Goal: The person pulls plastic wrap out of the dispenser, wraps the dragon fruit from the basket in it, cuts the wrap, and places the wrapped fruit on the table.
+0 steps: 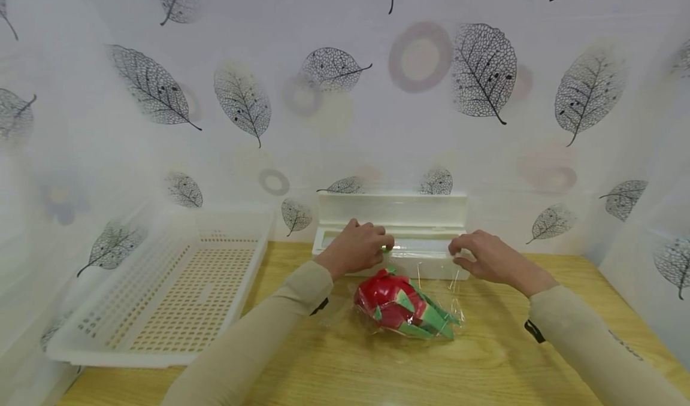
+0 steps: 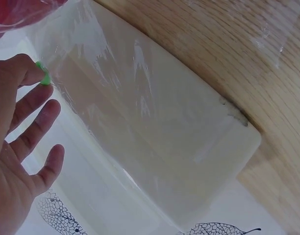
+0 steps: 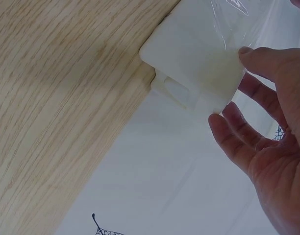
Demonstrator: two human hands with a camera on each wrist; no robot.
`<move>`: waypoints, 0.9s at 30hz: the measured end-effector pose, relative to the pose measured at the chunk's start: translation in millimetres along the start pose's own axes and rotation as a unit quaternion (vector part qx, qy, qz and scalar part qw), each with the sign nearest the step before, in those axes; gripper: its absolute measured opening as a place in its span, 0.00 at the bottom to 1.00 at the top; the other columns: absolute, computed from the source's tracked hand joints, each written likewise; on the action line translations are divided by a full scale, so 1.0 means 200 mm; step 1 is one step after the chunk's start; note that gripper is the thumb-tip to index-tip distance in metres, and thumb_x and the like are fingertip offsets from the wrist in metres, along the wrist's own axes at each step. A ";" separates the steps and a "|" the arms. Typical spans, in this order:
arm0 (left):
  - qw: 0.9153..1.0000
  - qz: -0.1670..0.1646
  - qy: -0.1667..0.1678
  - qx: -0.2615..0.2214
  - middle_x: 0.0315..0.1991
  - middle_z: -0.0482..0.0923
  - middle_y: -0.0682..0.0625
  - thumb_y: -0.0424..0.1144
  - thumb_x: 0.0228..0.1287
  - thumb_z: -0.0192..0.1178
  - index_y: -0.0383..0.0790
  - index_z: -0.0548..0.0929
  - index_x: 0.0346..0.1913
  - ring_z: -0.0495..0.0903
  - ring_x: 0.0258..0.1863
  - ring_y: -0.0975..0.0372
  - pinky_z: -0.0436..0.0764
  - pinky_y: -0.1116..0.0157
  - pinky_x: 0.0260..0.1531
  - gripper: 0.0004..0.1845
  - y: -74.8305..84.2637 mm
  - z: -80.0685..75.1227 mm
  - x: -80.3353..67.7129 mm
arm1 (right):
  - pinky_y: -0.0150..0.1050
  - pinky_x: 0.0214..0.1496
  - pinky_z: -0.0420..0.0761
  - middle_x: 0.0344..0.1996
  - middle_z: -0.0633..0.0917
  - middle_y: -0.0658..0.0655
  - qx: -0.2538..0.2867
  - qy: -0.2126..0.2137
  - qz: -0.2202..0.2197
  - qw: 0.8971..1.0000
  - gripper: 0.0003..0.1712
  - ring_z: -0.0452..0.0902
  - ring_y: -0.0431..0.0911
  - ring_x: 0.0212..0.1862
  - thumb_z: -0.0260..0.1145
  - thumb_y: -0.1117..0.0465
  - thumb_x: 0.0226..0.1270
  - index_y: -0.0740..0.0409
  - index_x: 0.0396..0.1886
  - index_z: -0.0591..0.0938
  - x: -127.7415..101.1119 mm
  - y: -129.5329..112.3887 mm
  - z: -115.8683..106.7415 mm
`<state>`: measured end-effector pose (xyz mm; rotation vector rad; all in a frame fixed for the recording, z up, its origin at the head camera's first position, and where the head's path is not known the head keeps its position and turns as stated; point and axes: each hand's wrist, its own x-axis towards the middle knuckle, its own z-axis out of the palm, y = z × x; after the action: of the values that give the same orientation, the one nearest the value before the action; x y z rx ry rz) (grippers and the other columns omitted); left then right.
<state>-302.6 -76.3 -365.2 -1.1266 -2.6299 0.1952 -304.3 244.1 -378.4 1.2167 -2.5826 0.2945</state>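
Observation:
My left hand [image 1: 358,247] pinches a small green slider [image 2: 43,73] between thumb and index finger, over the front edge of a white cling film box [image 1: 393,208]. The box's lid stands raised at the back. My right hand [image 1: 487,256] grips the box's right end, thumb on the front wall by the film and fingers curled round the edge. Clear cling film [image 2: 140,93] drapes down the box's front. A red and green dragon fruit [image 1: 390,301] lies wrapped in film before the box, on the table.
A white perforated plastic basket [image 1: 250,274] stands to the left on the wood-grain table [image 1: 485,364]. Behind and at the sides hangs a pale sheet [image 1: 366,136] printed with dark leaves. The box's back is close to this sheet.

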 end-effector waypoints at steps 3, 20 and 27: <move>1.000 0.000 -0.001 0.000 0.47 0.86 0.59 0.43 0.73 0.58 0.58 0.83 0.53 0.85 0.45 0.63 0.83 0.55 0.51 0.10 0.00 0.00 0.00 | 0.55 0.47 0.83 0.35 0.89 0.47 -0.001 -0.001 0.003 1.000 0.09 0.85 0.47 0.37 0.74 0.67 0.61 0.52 0.38 0.86 0.00 0.00 0.00; 1.000 -0.005 -0.001 -0.009 0.46 0.86 0.59 0.43 0.73 0.59 0.57 0.84 0.52 0.85 0.45 0.63 0.82 0.55 0.52 0.09 0.00 -0.01 -0.01 | 0.54 0.47 0.82 0.35 0.89 0.46 0.002 -0.005 0.005 1.000 0.09 0.84 0.46 0.36 0.73 0.67 0.62 0.50 0.39 0.86 0.00 0.00 0.00; 1.000 -0.008 -0.006 -0.008 0.48 0.86 0.59 0.44 0.74 0.58 0.57 0.83 0.52 0.85 0.46 0.63 0.82 0.54 0.54 0.09 0.00 0.00 0.00 | 0.54 0.46 0.82 0.35 0.89 0.45 0.004 0.000 -0.003 1.000 0.09 0.84 0.45 0.36 0.74 0.67 0.61 0.51 0.38 0.86 0.00 0.00 0.00</move>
<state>-302.3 -77.1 -365.2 -1.1137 -2.6543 0.1776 -304.8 244.9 -378.0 1.2264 -2.5808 0.3049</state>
